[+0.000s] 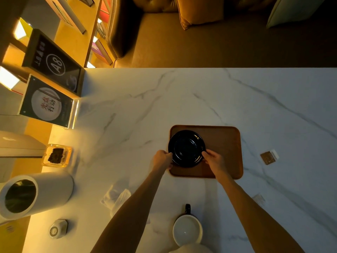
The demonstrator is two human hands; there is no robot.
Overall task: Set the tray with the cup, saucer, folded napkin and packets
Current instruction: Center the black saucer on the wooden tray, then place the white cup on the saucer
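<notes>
A black saucer (186, 148) sits on the left part of the brown tray (226, 143) in the middle of the marble table. My left hand (161, 158) pinches the saucer's left rim and my right hand (212, 157) grips its right rim. A cup (187, 230), white inside with a dark handle, stands on the table near me, between my forearms. A crumpled white napkin (116, 195) lies left of my left forearm. Right of the tray lie a brown packet (267, 157) and a white packet (275, 153). Another pale packet (259, 199) lies beside my right forearm.
Along the left edge stand a white cylindrical bin (34, 194), a glass box of dark packets (57, 155), a small round device (57, 228), a table sign marked A8 (54, 64) and an acrylic sign (46, 103). A sofa with cushions (200, 13) lies beyond the table's far edge.
</notes>
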